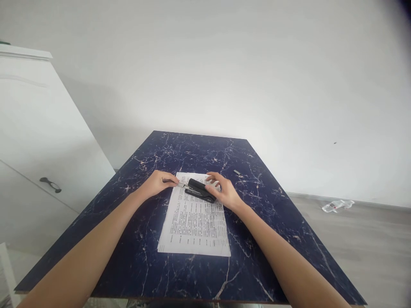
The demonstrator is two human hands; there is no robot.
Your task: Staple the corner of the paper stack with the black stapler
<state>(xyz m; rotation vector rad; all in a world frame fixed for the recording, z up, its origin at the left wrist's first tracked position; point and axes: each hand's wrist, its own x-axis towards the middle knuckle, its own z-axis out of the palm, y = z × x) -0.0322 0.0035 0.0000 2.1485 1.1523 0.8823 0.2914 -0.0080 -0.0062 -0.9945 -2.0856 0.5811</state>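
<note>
A black stapler (pixel 199 193) lies on a printed sheet of paper (pixel 192 231), its two arms spread slightly apart at the left end. My right hand (pixel 224 191) is at the stapler's right end, thumb against its upper arm and fingers curved over the far side. From the left end juts a thin silver metal piece (pixel 183 185). My left hand (pixel 160 182) pinches the tip of that piece between thumb and fingers. Whether the piece is still joined to the stapler cannot be made out.
A small grey strip, perhaps staples (pixel 238 173), lies on the dark blue marbled table (pixel 199 149) beyond my right hand. At the left stands a white cabinet (pixel 48 128) with a dark handle. A clear plastic bottle (pixel 337 205) lies on the floor to the right.
</note>
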